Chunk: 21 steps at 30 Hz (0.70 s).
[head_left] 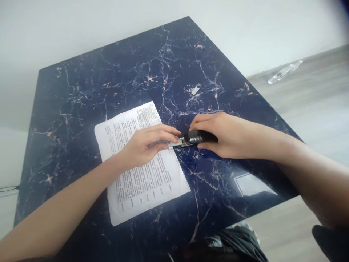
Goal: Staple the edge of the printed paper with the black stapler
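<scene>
A black stapler (pixel 200 137) with a silver metal front part lies across the right edge of several printed sheets of paper (pixel 147 178). My right hand (pixel 215 133) is wrapped round the stapler's rear, thumb on the near side and fingers on the far side. Over the paper, my left hand (pixel 152 142) closes its thumb and fingertips about the stapler's front end. Those fingers partly hide the stapler's nose, so I cannot tell whether the paper sits between its jaws.
Beyond the stapler, a small pale strip (pixel 195 90) lies on the dark blue marbled table (pixel 122 80). A clear plastic object (pixel 285 72) rests on the wooden floor by the wall at right. Dark clothing (pixel 234 242) shows below the table's near edge.
</scene>
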Each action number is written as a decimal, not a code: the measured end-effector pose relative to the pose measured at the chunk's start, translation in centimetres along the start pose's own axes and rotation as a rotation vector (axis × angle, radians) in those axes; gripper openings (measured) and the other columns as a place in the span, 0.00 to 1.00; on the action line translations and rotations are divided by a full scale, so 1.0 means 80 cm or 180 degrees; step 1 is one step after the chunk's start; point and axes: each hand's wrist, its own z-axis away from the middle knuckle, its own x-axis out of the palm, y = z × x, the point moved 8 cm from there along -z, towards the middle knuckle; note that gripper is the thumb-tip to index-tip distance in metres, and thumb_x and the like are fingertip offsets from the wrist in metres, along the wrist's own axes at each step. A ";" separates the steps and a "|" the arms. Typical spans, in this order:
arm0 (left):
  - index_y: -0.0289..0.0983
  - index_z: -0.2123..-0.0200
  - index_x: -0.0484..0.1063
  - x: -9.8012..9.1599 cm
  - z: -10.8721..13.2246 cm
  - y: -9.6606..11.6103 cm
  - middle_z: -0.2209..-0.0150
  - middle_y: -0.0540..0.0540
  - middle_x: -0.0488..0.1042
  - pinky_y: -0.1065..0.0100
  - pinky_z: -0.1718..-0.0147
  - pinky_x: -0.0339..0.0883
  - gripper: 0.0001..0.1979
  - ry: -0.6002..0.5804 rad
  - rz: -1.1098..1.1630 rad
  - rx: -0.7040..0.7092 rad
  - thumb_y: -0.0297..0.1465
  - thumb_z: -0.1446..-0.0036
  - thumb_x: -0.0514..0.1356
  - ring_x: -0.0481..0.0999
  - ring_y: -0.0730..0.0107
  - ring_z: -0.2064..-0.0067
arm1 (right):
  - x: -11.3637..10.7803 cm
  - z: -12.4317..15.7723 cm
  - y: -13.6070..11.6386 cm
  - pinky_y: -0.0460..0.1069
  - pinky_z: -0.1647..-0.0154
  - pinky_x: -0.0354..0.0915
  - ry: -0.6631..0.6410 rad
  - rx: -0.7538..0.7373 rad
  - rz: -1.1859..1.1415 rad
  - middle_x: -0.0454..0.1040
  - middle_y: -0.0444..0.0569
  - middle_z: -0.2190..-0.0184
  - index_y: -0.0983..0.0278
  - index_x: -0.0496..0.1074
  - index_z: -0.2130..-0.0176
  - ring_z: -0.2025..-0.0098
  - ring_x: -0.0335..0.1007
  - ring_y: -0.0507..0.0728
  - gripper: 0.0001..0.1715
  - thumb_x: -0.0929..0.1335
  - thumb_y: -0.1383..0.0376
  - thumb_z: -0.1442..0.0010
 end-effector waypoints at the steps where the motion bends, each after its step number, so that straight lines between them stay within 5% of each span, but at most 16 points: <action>1: 0.45 0.50 0.78 -0.003 -0.001 0.000 0.46 0.45 0.82 0.60 0.46 0.80 0.13 0.0170 -0.0045 0.0015 0.23 0.33 0.62 0.83 0.65 0.46 | -0.002 -0.002 -0.005 0.55 0.54 0.65 0.0070 -0.0101 -0.0039 0.77 0.51 0.56 0.62 0.78 0.56 0.58 0.74 0.61 0.08 0.70 0.65 0.36; 11: 0.43 0.51 0.77 -0.006 -0.011 0.045 0.57 0.49 0.82 0.63 0.56 0.82 0.12 0.0876 -0.0619 0.0093 0.25 0.36 0.67 0.84 0.68 0.56 | -0.010 0.003 -0.040 0.51 0.62 0.63 0.0321 -0.0728 -0.0173 0.78 0.49 0.62 0.66 0.77 0.55 0.64 0.73 0.56 0.09 0.71 0.68 0.37; 21: 0.42 0.57 0.75 0.008 -0.015 0.065 0.62 0.50 0.81 0.65 0.62 0.80 0.03 0.0585 -0.1049 0.0557 0.28 0.33 0.64 0.83 0.69 0.61 | 0.003 0.008 -0.054 0.51 0.64 0.63 -0.0050 -0.0893 -0.0252 0.79 0.47 0.65 0.65 0.78 0.56 0.67 0.73 0.56 0.09 0.70 0.70 0.37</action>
